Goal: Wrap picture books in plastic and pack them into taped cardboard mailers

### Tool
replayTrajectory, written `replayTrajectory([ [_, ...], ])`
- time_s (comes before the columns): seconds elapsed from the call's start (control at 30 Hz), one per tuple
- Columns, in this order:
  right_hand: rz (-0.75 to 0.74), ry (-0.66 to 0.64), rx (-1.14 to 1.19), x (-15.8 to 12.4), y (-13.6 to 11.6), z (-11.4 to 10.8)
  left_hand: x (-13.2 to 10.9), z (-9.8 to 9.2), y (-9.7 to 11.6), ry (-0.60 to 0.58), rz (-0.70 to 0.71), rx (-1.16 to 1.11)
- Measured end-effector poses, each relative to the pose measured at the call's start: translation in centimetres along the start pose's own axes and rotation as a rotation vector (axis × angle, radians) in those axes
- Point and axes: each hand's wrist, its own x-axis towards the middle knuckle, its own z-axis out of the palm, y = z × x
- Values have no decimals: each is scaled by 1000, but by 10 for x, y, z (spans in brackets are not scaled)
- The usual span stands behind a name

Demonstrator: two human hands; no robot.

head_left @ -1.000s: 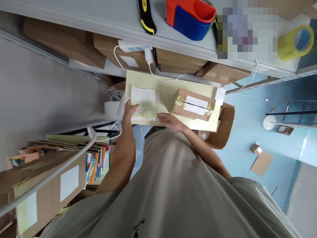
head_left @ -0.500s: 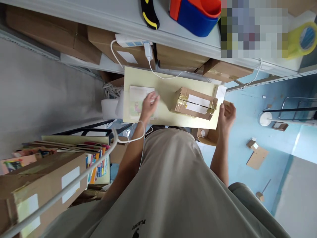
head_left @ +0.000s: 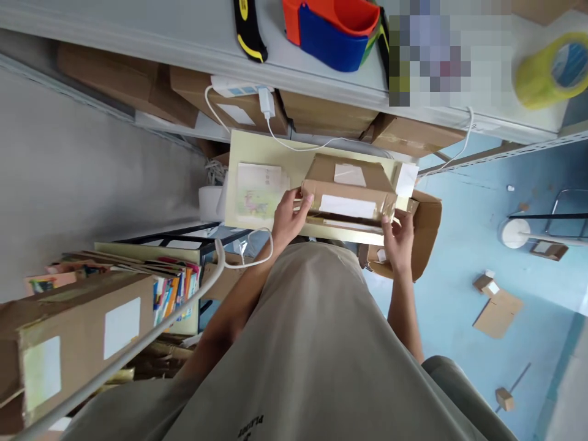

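A small cardboard box [head_left: 348, 188] with white labels is held tilted above the pale yellow board [head_left: 257, 143]. My left hand [head_left: 291, 214] grips its left end, thumb on the front face. At its right end my right hand [head_left: 398, 236] holds the lower corner between thumb and fingers. Below the box a second taped cardboard piece with a white label shows; whether it is joined to the box I cannot tell. A thin booklet [head_left: 258, 193] with a faint coloured picture lies at the board's left, and a white card [head_left: 407, 179] is at its right end.
A grey shelf [head_left: 193, 43] ahead carries a black-yellow cutter [head_left: 250, 30], a red-blue holder [head_left: 333, 37] and yellow tape [head_left: 542, 73]. A white cable [head_left: 303, 149] crosses the board's far edge. Books [head_left: 177, 288] and a large carton [head_left: 87, 337] stand left; an open carton [head_left: 425, 236] sits right.
My left hand has moved right from the booklet to the box, and my right hand has come in to its right end. The box has been taken hold of and tilted up.
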Motion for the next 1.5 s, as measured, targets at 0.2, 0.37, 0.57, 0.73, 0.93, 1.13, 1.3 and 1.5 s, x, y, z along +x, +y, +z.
replayTrajectory([
  [0.2, 269, -275, -27, 4, 65, 15, -17, 31, -47, 17, -230, 26],
  [0.37, 338, -470, -196, 7, 93, 11, -43, 46, -71, -11, -291, 94],
  [0.57, 323, -448, -224, -1, 123, 30, -61, 63, -95, -24, -374, 136],
  [0.73, 112, -298, -297, -19, 134, 36, -86, 54, -103, 38, -354, 176],
  [0.93, -318, -136, -407, -55, 116, 54, -151, 6, -128, 141, -224, -19],
  [1.13, -417, -333, -303, -145, 97, 131, -249, -51, -177, 222, -177, -167],
  [1.3, -410, -589, -253, -228, 82, 183, -310, -77, -209, 326, -268, -266],
  [1.5, -383, -885, -237, -275, 71, 211, -345, -80, -229, 459, -285, -371],
])
